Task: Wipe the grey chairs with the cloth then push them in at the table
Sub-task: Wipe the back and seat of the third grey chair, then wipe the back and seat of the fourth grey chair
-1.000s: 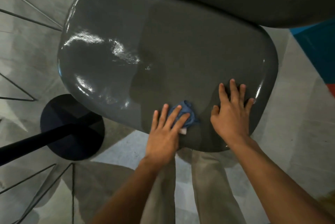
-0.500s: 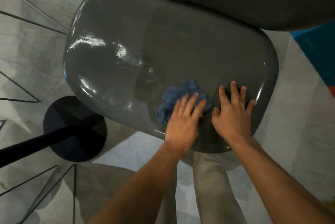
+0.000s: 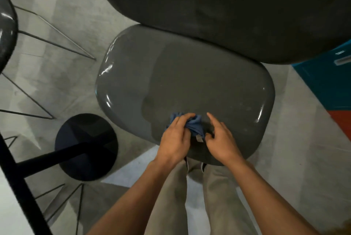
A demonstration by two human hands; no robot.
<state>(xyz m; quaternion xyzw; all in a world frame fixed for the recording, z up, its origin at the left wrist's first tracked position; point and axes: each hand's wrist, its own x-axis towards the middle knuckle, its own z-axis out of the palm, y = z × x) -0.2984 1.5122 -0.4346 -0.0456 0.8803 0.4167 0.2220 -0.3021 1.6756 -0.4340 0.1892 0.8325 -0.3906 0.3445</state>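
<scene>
I have one view only, from the head camera: it looks almost straight down, close over the grey chair seat [image 3: 182,86], wide enough to catch floor [image 3: 62,31] and black table base [image 3: 86,147].
</scene>
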